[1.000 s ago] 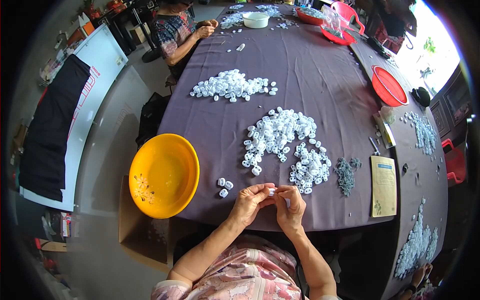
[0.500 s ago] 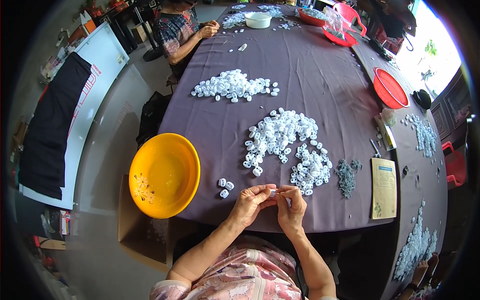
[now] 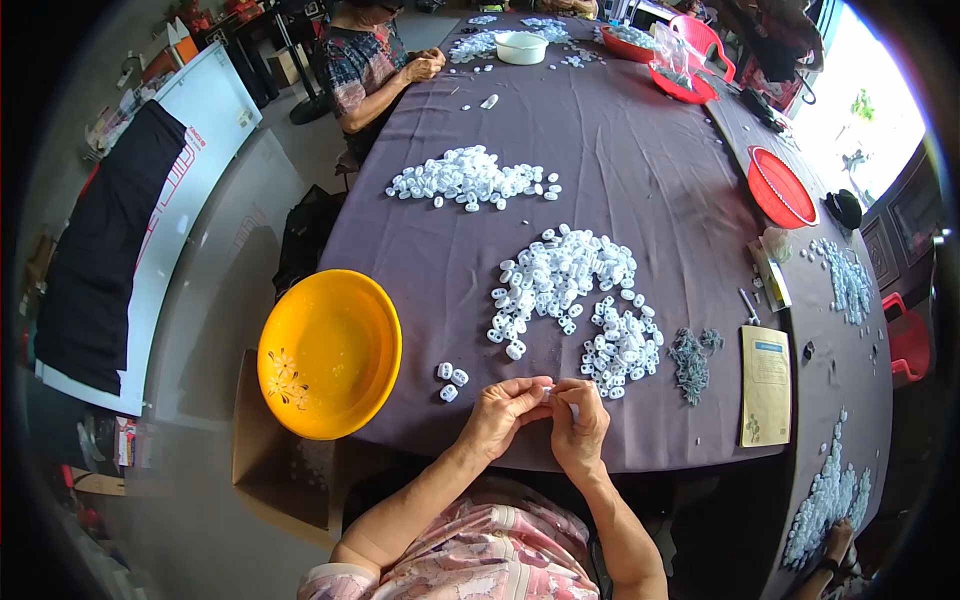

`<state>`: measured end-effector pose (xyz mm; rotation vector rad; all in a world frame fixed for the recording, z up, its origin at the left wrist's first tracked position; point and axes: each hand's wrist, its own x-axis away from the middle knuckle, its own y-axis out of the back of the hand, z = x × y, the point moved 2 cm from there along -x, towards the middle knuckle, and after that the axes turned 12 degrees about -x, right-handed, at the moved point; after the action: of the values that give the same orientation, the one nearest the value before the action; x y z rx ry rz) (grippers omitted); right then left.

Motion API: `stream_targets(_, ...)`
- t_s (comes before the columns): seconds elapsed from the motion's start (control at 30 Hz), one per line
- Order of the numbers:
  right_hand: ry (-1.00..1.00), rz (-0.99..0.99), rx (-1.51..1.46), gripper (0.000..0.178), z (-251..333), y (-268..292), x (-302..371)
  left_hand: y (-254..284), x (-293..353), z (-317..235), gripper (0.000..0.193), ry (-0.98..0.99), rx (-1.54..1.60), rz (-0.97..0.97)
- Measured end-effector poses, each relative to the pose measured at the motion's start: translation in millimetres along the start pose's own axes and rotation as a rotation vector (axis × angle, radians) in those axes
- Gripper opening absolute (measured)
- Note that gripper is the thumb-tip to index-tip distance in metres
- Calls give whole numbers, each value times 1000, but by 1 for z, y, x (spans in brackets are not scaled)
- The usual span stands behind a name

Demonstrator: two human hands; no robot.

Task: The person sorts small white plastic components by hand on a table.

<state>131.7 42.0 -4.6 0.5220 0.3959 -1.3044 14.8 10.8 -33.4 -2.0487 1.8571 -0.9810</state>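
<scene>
At the near table edge my left hand and my right hand meet, fingertips pinched together. Between them is a small white plastic piece, mostly covered by the fingers. Another bit of white shows among my right fingers. Just beyond my hands lies a heap of white oval two-holed plastic pieces, with a smaller heap curving toward my right hand. A few like pieces sit apart, left of my left hand. To the right is a small pile of grey-green parts, too fine to make out.
A yellow basin stands at the table's left edge, above a cardboard box. A brown paper packet and a red basket are on the right. Farther off lies another white heap; a person works at the far left.
My hands stay together over the same spot. The right hand has turned slightly, and white now shows among its fingers. The whole view has shifted a little.
</scene>
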Motion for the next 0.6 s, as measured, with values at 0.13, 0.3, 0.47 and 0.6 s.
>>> stream_targets(0.13,-58,0,-31,19,-4,1,1,0,0,0,20,10,-4,-4)
stream_targets(0.3,-146,-19,-98,18,-6,3,2,0,0,1,19,19,-14,-28)
stream_targets(0.47,-251,-9,-238,17,-10,3,3,1,-1,2,19,14,-14,-36)
stream_targets(0.6,-246,3,-229,17,-8,3,1,1,-1,1,19,20,-23,-43)
